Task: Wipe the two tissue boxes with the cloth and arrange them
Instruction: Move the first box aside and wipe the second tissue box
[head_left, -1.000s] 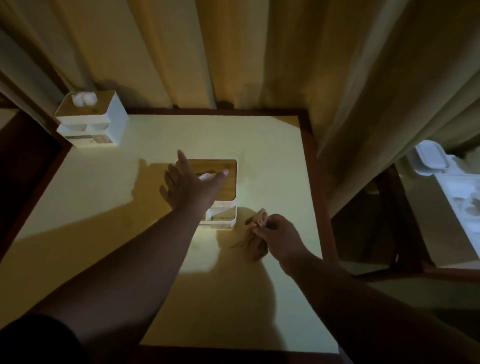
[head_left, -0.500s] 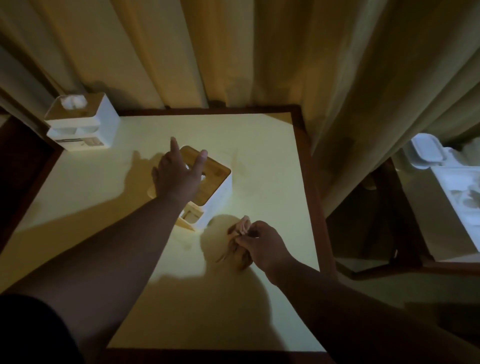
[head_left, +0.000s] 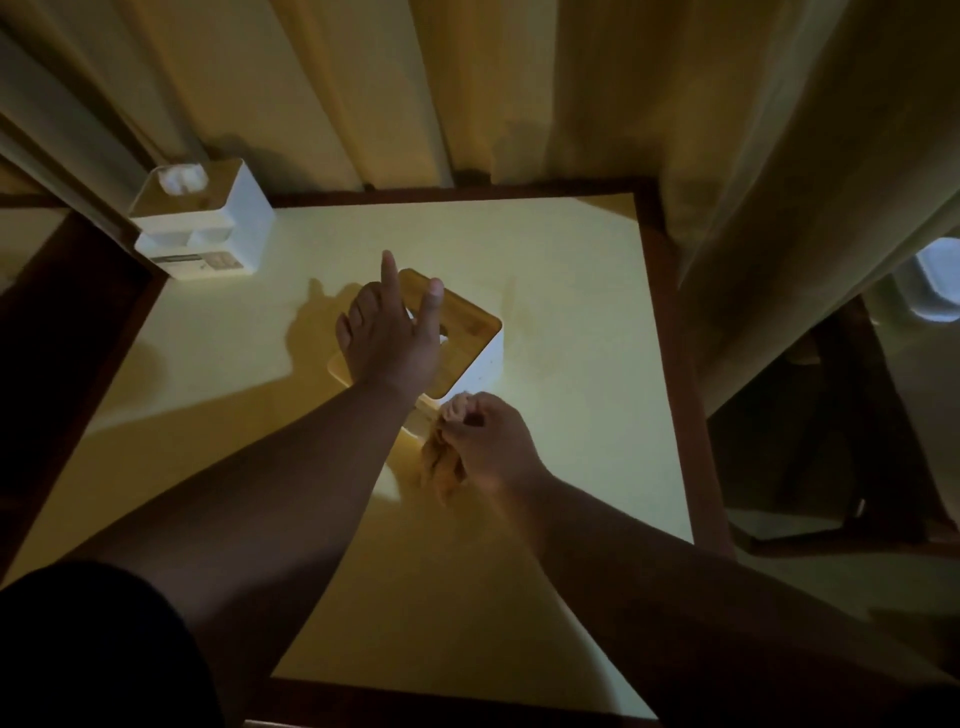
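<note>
**Boxes on the table, cloth closing in on the near one**

Boxes first, but take the setting from the biggest piece down: the table (head_left: 571, 291), pale top with a dark wooden rim, fills the view, curtains (head_left: 467, 88) hanging along its far edge. Far box (head_left: 208, 228) sits in the far left corner, white body, wooden lid, tissue poking out the top, well apart from the action. Near box (head_left: 467, 338) stands around the middle of the table, turned corner-on to the person, same white body and wooden lid.

Left hand (head_left: 387, 338) lies flat across that lid, fingers spread and extended, palm down: it grips nothing, it looks to be steadying or turning the box. Right hand (head_left: 488, 441) is curled closed around the cloth (head_left: 441, 462), a crumpled tan bundle pinched in the fingers and trailing down toward the table. Cloth and knuckles are right at the near corner of the box; contact or a hair short, hard to say in this dim light.

My read: this is the wiping step on the near box, its near side about to get the cloth. Next move calls for pressing the cloth on the white wall and sweeping along it while the left hand holds the box from sliding. Far box looks untouched for now, and arranging the pair remains
</note>
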